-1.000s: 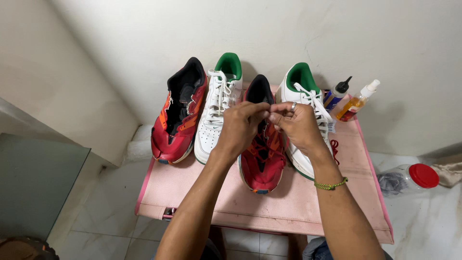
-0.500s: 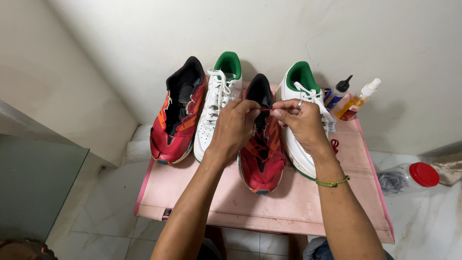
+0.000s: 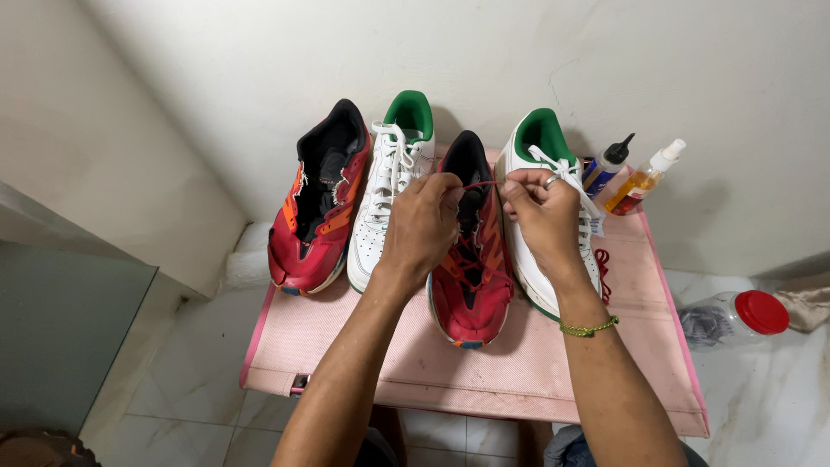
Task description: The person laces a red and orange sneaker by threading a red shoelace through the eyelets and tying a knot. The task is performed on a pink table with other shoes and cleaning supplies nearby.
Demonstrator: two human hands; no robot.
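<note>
A small pink fabric-topped table [image 3: 536, 380] stands against a pale wall on a white tiled floor [image 3: 173, 372]. On it, 4 shoes lie side by side, toes toward the camera: a red and orange unlaced sneaker [image 3: 316, 216], a white laced sneaker with green lining [image 3: 385, 186], a red sneaker with red laces [image 3: 471, 285], and another white green-lined sneaker [image 3: 532, 147]. At the back right corner stand 2 small bottles, a blue black-capped one [image 3: 605, 164] and an amber spray one [image 3: 640, 180]. A loose red lace [image 3: 603, 268] lies beside the rightmost shoe.

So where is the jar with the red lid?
In the head view the jar with the red lid lies on its side on the floor at the right, just beyond the pink table's right edge.
</note>
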